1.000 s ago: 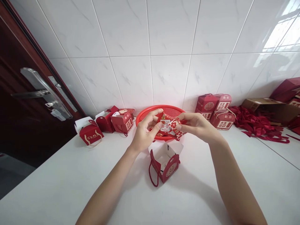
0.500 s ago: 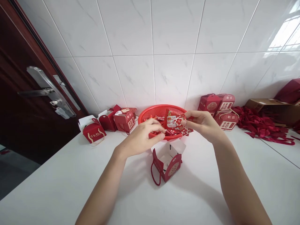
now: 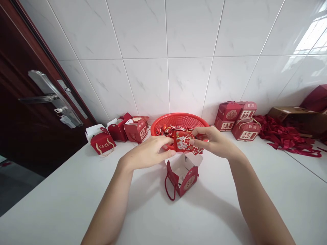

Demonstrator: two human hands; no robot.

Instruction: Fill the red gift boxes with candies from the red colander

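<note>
My right hand [image 3: 213,143] pinches red flower-printed packets [image 3: 185,141], fanned slightly apart, by their right end, over the basket's near rim. At their left end is my left hand [image 3: 150,153], its thumb and fingers apart; whether the fingertips touch the packets I cannot tell. Just below stands an open red gift box [image 3: 189,182] with a white inside, its flaps up and a red cord handle hanging at its left. Behind the packets sits a red plastic basket [image 3: 157,123] holding several shiny red-wrapped sweets [image 3: 167,130].
To the left, open red boxes [image 3: 103,143] stand by the wall, near a dark door [image 3: 25,112]. On the right are closed red boxes [image 3: 247,131], a heap of red ribbons [image 3: 281,136] and a cardboard box [image 3: 293,114]. White tiles rise behind the white table [image 3: 76,197].
My right hand has brought the packets left and down, from over the basket towards the open box. My left hand has shifted slightly left and lower, its fingers now near the packets' left end.
</note>
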